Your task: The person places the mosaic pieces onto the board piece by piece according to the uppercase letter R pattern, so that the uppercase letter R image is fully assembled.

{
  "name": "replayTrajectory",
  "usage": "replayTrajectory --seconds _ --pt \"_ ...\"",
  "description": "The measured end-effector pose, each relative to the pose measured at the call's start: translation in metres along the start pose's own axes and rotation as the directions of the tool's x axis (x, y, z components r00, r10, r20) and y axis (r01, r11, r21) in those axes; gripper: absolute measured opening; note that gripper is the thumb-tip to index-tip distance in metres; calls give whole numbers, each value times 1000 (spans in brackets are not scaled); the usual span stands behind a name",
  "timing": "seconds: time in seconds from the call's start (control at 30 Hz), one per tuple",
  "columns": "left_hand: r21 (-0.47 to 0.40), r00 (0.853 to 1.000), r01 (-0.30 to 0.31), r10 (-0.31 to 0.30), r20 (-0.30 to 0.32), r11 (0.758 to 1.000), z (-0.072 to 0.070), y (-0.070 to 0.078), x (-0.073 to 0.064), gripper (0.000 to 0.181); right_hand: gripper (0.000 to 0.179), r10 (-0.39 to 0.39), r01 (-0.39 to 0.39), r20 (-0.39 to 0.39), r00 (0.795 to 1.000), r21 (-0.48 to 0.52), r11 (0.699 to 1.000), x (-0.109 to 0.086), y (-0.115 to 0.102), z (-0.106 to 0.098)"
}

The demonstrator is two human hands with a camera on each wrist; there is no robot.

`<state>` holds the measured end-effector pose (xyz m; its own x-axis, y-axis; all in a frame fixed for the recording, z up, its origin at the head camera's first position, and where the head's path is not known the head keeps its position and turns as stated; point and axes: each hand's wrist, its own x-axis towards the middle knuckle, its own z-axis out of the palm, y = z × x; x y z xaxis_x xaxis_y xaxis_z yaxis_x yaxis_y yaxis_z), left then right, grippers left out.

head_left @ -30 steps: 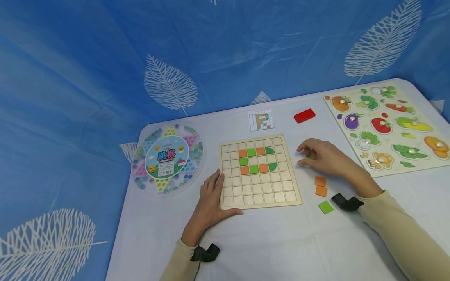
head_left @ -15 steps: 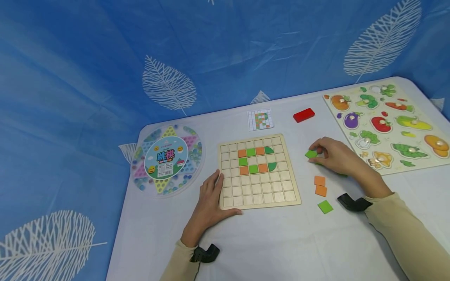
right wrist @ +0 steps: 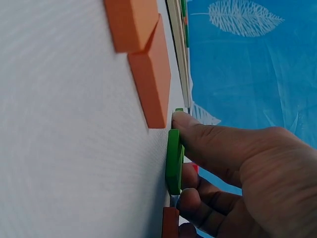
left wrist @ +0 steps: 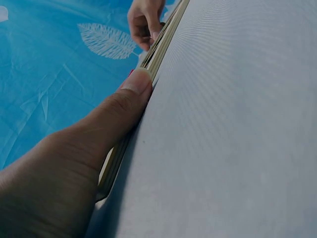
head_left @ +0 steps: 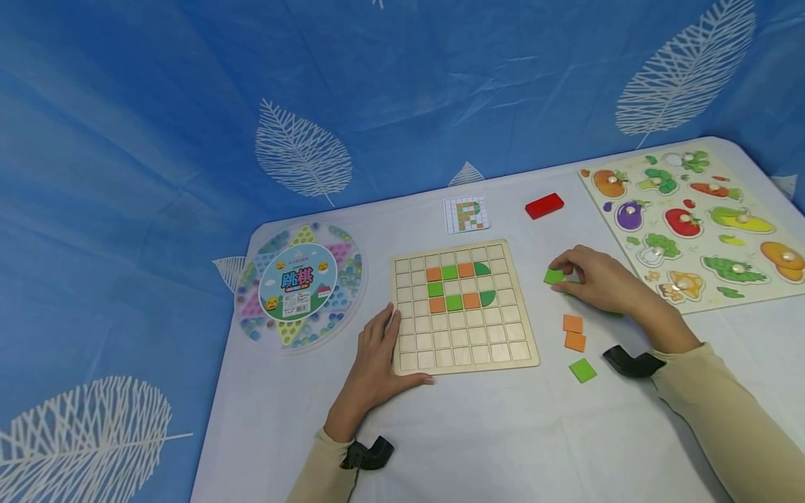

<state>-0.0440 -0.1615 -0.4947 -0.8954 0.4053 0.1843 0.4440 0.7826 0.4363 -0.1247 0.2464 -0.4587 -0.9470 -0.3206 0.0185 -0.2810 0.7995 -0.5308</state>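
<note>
My left hand (head_left: 377, 356) rests at the near left corner of the wooden grid board (head_left: 465, 346). Its fingers lie along the left edge; the straight thumb (left wrist: 119, 106) touches the near edge. Orange, light green and dark green tiles sit in the board's upper middle squares. Right of the board, my right hand (head_left: 594, 279) pinches a light green square tile (head_left: 553, 276) between thumb and fingertips, low over the table. Another green tile (right wrist: 173, 161) shows beside these fingers in the right wrist view. Two orange tiles (head_left: 574, 332) and a loose green tile (head_left: 583, 370) lie nearer.
A pattern card (head_left: 467, 214) and a red block (head_left: 544, 206) lie behind the board. To the left is a round marble board (head_left: 300, 286). A vegetable knob puzzle (head_left: 679, 293) takes up the right side. A blue curtain (head_left: 428, 105) hangs behind.
My right hand has shifted slightly right, and the green tile now shows flat between its fingertips. It barely moves in the last half second. The left hand and board stay put.
</note>
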Motion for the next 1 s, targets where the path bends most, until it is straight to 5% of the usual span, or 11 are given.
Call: replayTrajectory --seconds 0.73,1.0 --pt "-5 1000 7 -7 7 1000 0 0 0 125 28 -40 41 15 999 -6 999 3 0 1" --pt "-5 1000 0 0 5 1000 -1 0 0 125 28 -77 78 51 996 -22 997 16 -22 -1"
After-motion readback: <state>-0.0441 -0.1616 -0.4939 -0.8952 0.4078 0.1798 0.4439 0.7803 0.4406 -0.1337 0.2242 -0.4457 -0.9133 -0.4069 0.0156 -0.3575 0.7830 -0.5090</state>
